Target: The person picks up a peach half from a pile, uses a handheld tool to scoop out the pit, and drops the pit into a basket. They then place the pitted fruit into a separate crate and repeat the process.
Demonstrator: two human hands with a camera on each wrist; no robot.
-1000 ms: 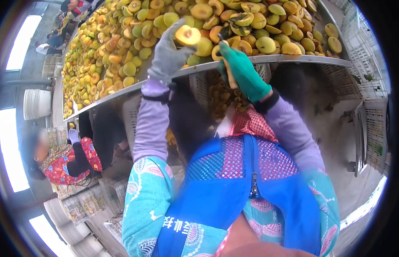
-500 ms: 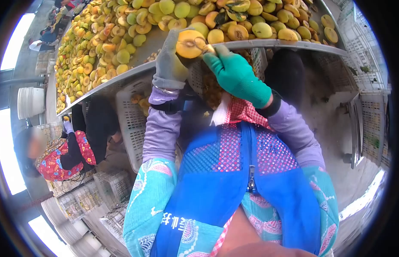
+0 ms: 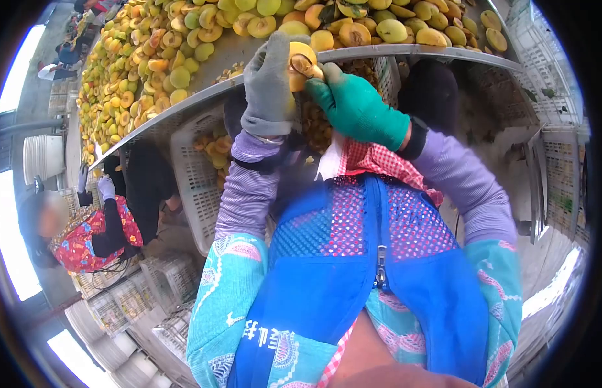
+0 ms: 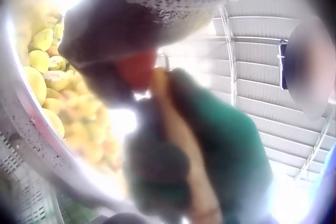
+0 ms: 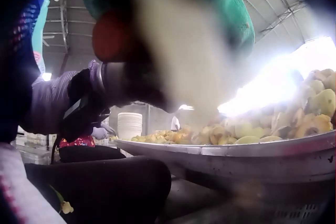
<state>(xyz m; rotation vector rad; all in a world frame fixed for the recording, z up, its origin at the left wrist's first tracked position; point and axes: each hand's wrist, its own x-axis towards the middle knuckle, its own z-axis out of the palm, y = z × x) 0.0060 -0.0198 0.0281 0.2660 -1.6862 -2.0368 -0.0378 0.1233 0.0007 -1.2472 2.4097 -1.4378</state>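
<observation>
My left hand [image 3: 270, 84], in a grey glove, holds a halved yellow stone fruit [image 3: 303, 54] near the tray's front edge, cut face towards my right hand. In a green glove, my right hand [image 3: 364, 108] grips a wooden-handled tool [image 4: 181, 134] with a thin curved metal tip. In the head view the tool's end meets the fruit's centre, around the brown stone. The left wrist view shows the handle running between the green fingers, its tip right at the fruit. A pale blurred handle crosses the right wrist view.
A wide metal tray [image 3: 456, 54] heaped with halved fruit [image 3: 393, 31] lies just beyond my hands. Below it stands a white crate [image 3: 192, 187] with some fruit inside. Another person [image 3: 97, 233] sits at left near stacked white buckets [image 3: 43, 158]. More crates [image 3: 561, 178] stand at right.
The left hand has brought the fruit half back from over the pile to the tray's edge. My right hand has moved left, putting the tool's tip into the fruit's cut face.
</observation>
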